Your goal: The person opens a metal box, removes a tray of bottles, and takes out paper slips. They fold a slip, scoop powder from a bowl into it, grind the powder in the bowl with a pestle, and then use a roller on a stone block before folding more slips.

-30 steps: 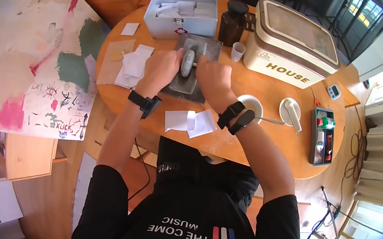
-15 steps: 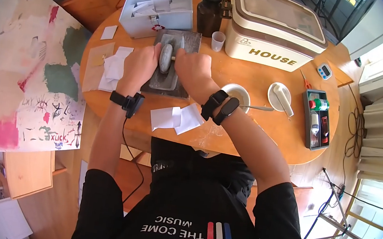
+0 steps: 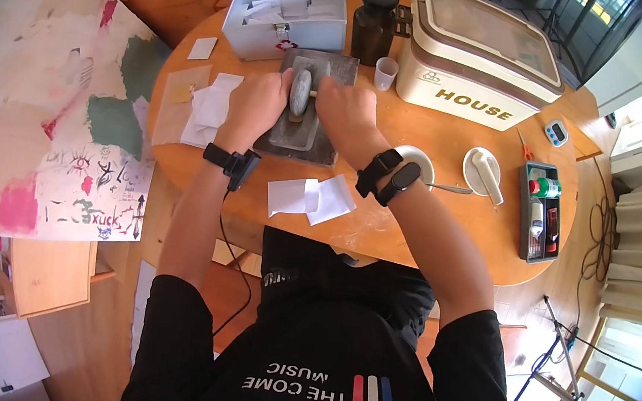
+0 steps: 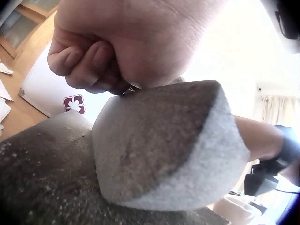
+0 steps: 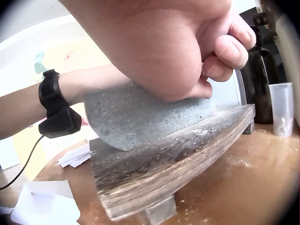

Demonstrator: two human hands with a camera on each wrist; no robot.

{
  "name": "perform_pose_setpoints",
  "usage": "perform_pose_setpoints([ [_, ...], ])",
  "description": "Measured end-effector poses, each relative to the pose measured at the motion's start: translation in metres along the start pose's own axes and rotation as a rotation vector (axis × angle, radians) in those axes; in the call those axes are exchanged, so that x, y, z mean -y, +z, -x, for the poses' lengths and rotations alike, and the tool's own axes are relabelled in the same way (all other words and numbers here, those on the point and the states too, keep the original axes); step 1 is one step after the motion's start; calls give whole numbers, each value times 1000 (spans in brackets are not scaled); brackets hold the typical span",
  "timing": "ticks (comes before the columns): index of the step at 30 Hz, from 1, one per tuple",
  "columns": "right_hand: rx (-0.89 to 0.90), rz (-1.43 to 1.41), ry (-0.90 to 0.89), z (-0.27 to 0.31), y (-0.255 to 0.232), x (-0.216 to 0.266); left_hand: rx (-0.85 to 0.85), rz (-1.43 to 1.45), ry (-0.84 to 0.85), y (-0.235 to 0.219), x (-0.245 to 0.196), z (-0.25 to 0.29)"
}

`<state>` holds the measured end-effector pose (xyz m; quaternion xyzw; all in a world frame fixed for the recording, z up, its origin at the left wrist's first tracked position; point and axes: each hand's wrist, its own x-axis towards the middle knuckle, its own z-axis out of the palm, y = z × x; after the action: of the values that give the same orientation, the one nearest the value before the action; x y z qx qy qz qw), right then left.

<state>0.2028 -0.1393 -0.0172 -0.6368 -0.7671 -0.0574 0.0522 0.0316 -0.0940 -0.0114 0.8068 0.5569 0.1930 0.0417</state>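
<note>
A grey stone grinding wheel [image 3: 300, 95] stands on edge in a long boat-shaped stone trough [image 3: 294, 138]. The trough sits on a dark, worn slab [image 5: 150, 180] dusted with pale powder. My left hand [image 3: 258, 103] grips the wheel's axle on its left side, fingers curled and the grip itself mostly hidden. On the other side my right hand [image 3: 347, 111] holds the opposite end of the axle, where a short pale bit of handle shows beside the wheel. Both fists hang close above the trough's walls in the wrist views.
A metal box [image 3: 282, 37] of paper packets stands open behind the slab, near a dark jar [image 3: 374, 27], a plastic cup [image 3: 385, 74] and a cream bin [image 3: 468, 90]. White papers [image 3: 310, 198] lie in front. To the right are a bowl [image 3: 418, 155], a mortar with pestle [image 3: 485, 174] and a tray [image 3: 539, 215].
The head view has swung about, shifting the whole scene in it. Both hands keep their grip on the axle, and the wheel stays near the trough's middle with little visible travel.
</note>
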Motion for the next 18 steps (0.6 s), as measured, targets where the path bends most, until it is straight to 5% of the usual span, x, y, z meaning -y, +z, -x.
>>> perform_pose_setpoints([
  [9,-48,5,-36,24,-5,10,-52,-63,18,-7,-1,30],
  [18,8,13,-10,-3,-1,-4,-31,41,48,10,8,-16],
])
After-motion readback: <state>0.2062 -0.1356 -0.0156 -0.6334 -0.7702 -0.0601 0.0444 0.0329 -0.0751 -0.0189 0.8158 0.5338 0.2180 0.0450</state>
